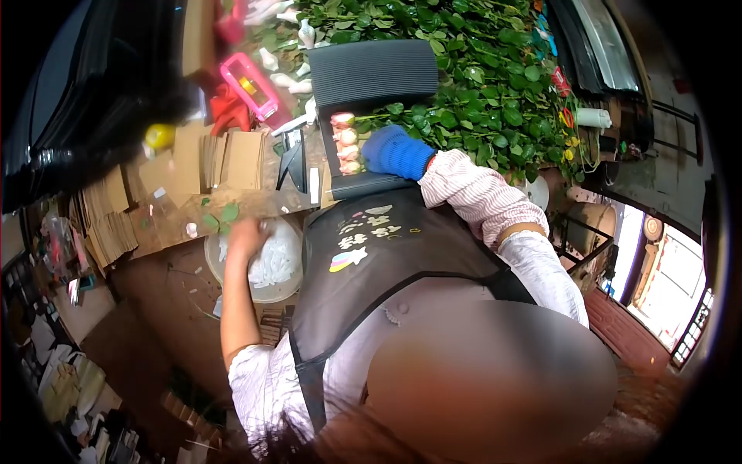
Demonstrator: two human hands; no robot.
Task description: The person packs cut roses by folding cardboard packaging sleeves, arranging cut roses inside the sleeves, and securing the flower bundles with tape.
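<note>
My right hand (396, 152), in a blue knitted glove, lies over a row of pale peach-pink rose heads (348, 143) beside black corrugated sheet (372, 71). Its fingers are blurred against the blooms, so their grip is unclear. The sheet stands up behind the roses, and a dark flap (369, 185) lies in front of them. Bare, my left hand (246, 234) is over the rim of a round tub (290, 288) at the bench edge. White pieces (276, 259) fill the tub. The fingers of that hand are small and smeared, and anything in them is hidden.
Leafy green rose stems (487, 85) cover the right of the bench. A pink plastic frame (250, 87), black-handled cutting tool (291, 164) and folded brown cardboard pieces (243, 160) lie on the left. A yellow ball-shaped thing (160, 136) sits near the cardboard.
</note>
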